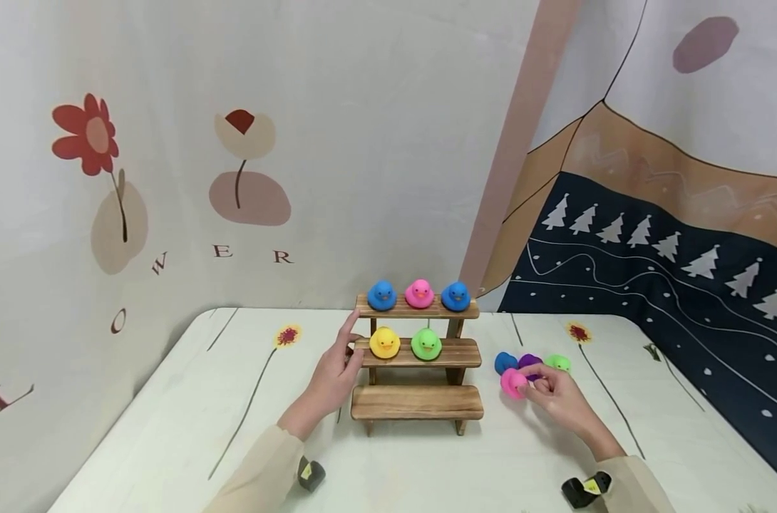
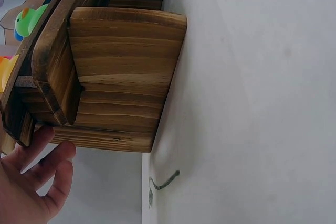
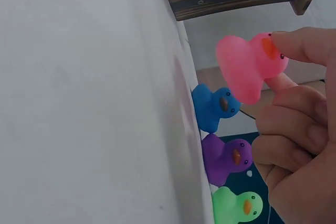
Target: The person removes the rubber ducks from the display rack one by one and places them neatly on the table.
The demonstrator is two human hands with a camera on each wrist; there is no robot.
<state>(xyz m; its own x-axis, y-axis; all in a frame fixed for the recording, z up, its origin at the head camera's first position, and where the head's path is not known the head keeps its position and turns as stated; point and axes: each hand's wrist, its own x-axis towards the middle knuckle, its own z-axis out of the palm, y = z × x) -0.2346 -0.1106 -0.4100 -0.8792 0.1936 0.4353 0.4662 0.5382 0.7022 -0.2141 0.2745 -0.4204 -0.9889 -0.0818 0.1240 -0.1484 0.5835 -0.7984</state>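
A wooden stand (image 1: 417, 402) sits between my hands: left hand (image 1: 329, 376) loosely spread, touching it; right hand (image 1: 557, 399) pinching a pink duck (image 1: 512, 383).

Behind, we see a pale grey fabric backdrop (image 1: 363, 107) printed with a red-petalled flower (image 1: 96, 135), dark red letters (image 1: 222, 251), a slanting dusty-pink band (image 1: 520, 128), a tan mountain shape (image 1: 626, 146) and a navy area (image 1: 574, 261) bearing white fir trees (image 1: 641, 232). Below, we see a white tabletop (image 1: 183, 427) patterned with yellow-and-red flowers (image 1: 289, 335).
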